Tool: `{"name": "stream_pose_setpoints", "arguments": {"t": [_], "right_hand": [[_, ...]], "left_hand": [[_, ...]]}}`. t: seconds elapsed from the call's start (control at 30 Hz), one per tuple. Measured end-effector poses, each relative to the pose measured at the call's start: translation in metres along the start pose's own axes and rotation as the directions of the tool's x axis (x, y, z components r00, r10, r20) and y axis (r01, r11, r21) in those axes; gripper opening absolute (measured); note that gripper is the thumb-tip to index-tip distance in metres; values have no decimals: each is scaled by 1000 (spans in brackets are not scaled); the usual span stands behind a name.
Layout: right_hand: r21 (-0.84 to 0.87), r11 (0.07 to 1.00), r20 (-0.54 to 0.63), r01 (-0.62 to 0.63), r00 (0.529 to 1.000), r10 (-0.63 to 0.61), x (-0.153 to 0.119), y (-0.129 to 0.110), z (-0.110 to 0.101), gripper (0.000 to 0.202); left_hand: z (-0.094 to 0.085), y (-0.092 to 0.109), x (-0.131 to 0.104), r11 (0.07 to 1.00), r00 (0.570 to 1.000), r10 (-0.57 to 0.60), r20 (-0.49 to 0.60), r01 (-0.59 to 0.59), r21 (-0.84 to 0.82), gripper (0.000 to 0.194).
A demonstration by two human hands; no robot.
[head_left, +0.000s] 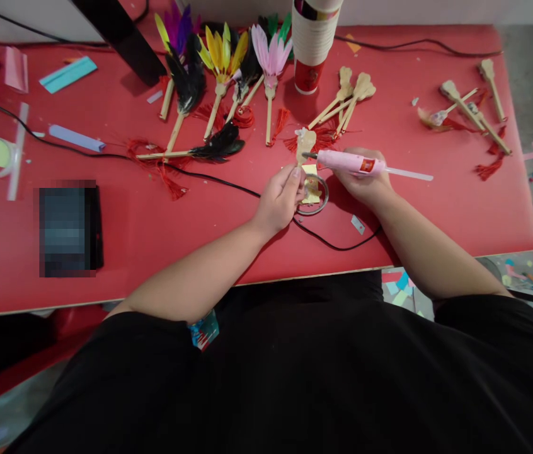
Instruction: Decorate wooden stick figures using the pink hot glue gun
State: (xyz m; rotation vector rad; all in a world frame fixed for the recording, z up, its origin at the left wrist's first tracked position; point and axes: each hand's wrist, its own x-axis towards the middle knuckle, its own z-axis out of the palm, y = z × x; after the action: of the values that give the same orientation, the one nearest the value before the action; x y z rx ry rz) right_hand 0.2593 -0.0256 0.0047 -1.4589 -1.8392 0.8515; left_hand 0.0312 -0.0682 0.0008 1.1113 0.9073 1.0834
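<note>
The red bench (210, 239) carries a stack of paper cups (314, 41). Between five and six o'clock from it, the right hand (365, 184) grips a pink glue gun (354, 162), nozzle towards nine o'clock at the head of a wooden stick (306, 144), pinched in the left hand (280, 198). At six o'clock below lies a grey ring (326, 193).

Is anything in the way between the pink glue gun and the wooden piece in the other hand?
Nothing visible is. The pink glue gun in the right hand has its tip over the wooden piece in the left hand; I can't tell whether they touch.
</note>
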Motion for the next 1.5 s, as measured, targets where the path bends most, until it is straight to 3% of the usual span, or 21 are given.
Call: {"name": "stream_pose_setpoints", "arguments": {"t": [0.27, 0.57, 0.77, 0.93, 1.07, 1.3, 1.5], "right_hand": [[345, 939, -14, 11, 1000, -6, -2, 5, -14, 61], [258, 966, -29, 29, 999, -23, 0, -3, -23, 69], [268, 963, 89, 25, 995, -51, 0, -11, -27, 61], [263, 964, 115, -39, 993, 8, -1, -1, -29, 57], [373, 926, 160, -61, 987, 0, -1, 9, -31, 59], [312, 941, 109, -129, 989, 100, 1, 0, -37, 56], [194, 980, -141, -46, 987, 74, 2, 10, -35, 42]], "left_hand": [[1, 4, -4, 1000, 999, 20, 27, -20, 15, 63], [-1, 3, -4, 999, 999, -1, 50, -2, 52, 60], [-1, 4, -3, 1000, 998, -23, 51, 22, 19, 60], [-1, 4, -1, 999, 997, -48, 58, 49, -20, 52], [-1, 5, -1, 998, 997, -53, 57, 55, -27, 44], [-2, 6, 1, 994, 994, -109, 1, 109, -9, 46], [-3, 4, 6, 988, 989, -147, -18, 147, -40, 50]]}}
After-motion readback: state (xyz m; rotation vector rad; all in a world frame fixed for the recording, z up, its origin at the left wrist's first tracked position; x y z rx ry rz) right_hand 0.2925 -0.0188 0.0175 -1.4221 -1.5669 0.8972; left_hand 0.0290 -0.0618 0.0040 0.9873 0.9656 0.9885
